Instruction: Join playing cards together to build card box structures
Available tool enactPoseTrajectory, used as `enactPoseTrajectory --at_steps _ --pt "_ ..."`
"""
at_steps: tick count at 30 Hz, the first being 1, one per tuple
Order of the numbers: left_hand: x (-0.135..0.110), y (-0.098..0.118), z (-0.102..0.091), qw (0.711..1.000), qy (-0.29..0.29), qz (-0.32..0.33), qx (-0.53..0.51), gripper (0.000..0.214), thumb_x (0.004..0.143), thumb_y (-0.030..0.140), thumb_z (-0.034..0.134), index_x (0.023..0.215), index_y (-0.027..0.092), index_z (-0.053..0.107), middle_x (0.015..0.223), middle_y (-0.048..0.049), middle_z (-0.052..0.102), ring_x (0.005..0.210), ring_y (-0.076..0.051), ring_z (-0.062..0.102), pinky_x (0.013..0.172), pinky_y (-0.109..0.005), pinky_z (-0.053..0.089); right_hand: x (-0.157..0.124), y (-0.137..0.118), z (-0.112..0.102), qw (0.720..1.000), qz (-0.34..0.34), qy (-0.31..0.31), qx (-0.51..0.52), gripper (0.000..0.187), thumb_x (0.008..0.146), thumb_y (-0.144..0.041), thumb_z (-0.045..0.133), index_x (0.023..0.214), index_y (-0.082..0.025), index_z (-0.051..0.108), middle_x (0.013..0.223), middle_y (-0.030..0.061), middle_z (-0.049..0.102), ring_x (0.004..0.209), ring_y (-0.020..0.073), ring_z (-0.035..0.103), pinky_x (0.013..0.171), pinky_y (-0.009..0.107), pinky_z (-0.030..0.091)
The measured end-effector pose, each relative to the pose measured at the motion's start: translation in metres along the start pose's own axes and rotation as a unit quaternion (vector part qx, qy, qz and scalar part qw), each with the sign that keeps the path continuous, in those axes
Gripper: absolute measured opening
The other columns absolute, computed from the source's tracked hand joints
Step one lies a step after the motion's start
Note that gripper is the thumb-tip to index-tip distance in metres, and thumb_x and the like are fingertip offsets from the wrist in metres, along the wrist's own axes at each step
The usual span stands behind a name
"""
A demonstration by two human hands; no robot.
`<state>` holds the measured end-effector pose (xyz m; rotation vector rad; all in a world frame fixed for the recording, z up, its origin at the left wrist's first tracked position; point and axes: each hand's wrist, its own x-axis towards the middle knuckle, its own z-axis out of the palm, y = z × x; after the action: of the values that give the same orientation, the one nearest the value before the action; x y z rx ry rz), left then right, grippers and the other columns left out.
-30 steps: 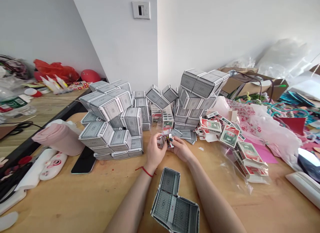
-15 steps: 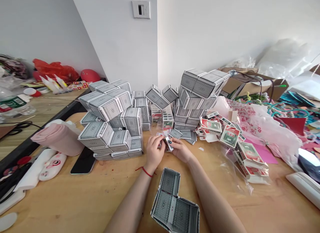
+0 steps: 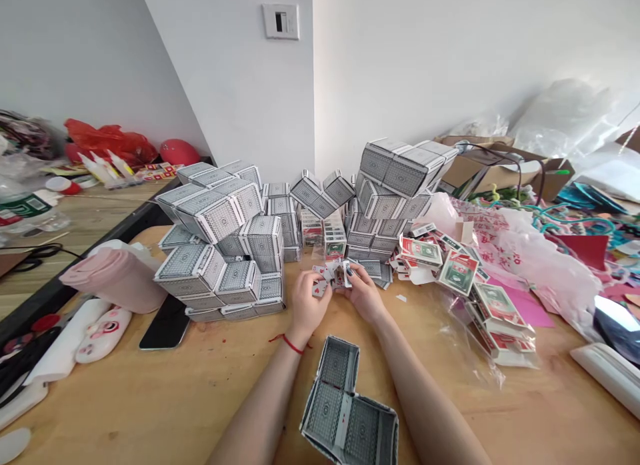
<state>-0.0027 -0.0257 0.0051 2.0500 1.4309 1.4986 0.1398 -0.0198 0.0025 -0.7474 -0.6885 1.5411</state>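
Both my hands meet at the middle of the wooden table (image 3: 165, 392). My left hand (image 3: 306, 304) and my right hand (image 3: 365, 294) together hold a small fan of playing cards (image 3: 331, 277), faces up, red pips showing. Close to me, between my forearms, lies an L-shaped block of grey patterned card cubes (image 3: 345, 412). Behind my hands rises a heap of the same grey card cubes (image 3: 225, 242), with a taller stack (image 3: 400, 178) at the right.
Red and green card boxes (image 3: 463, 275) lie scattered at the right over plastic bags (image 3: 530, 252). A black phone (image 3: 163, 322) and a pink roll (image 3: 110, 278) sit at the left. A second table (image 3: 85, 212) carries bottles and red bags.
My hands have shifted slightly away from me and spread the small packet of cards into a fan. The card blocks have not moved.
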Motion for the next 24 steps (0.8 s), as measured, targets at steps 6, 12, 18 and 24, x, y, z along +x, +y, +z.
enactPoseTrajectory --at_steps 6,12,18,24 --pt "0.0000 0.0088 -0.0017 0.994 -0.072 0.077 0.019 0.004 0.071 0.017 0.054 0.070 0.018 0.050 0.115 -0.0075 0.048 0.110 -0.021 0.045 0.092 -0.038 0.039 0.0010 0.0051 0.0015 0.998 0.000 -0.008 -0.068 0.034 0.063 -0.033 0.068 0.095 -0.024 0.061 0.098 0.0026 0.063 0.085 0.0186 0.058 0.068 0.030 0.049" --pt "0.0010 0.0054 -0.0022 0.994 -0.064 0.077 0.051 0.004 0.070 0.017 0.056 0.069 0.018 0.052 0.115 -0.0067 0.050 0.110 -0.022 0.043 0.093 -0.040 0.037 0.0023 0.0090 -0.0011 0.994 -0.025 0.004 -0.108 0.036 0.065 -0.035 0.066 0.099 -0.025 0.061 0.101 0.0028 0.063 0.091 0.0201 0.057 0.070 0.030 0.048" --pt "-0.0001 0.0065 -0.0033 0.992 -0.079 0.062 0.076 0.005 0.068 0.017 0.058 0.066 0.018 0.053 0.111 -0.0060 0.050 0.101 -0.022 0.045 0.085 -0.038 0.040 0.0017 0.0085 -0.0021 0.989 -0.071 -0.003 -0.132 0.037 0.067 -0.035 0.065 0.101 -0.024 0.059 0.101 0.0033 0.063 0.093 0.0204 0.056 0.077 0.033 0.047" --pt "-0.0011 0.0069 -0.0017 0.991 -0.093 0.071 0.057 0.005 0.067 0.016 0.059 0.066 0.018 0.054 0.109 -0.0063 0.051 0.100 -0.022 0.046 0.085 -0.038 0.041 0.0003 0.0058 -0.0005 0.972 -0.097 -0.026 -0.213 0.038 0.065 -0.033 0.067 0.101 -0.023 0.060 0.101 0.0046 0.062 0.092 0.0202 0.056 0.083 0.035 0.043"
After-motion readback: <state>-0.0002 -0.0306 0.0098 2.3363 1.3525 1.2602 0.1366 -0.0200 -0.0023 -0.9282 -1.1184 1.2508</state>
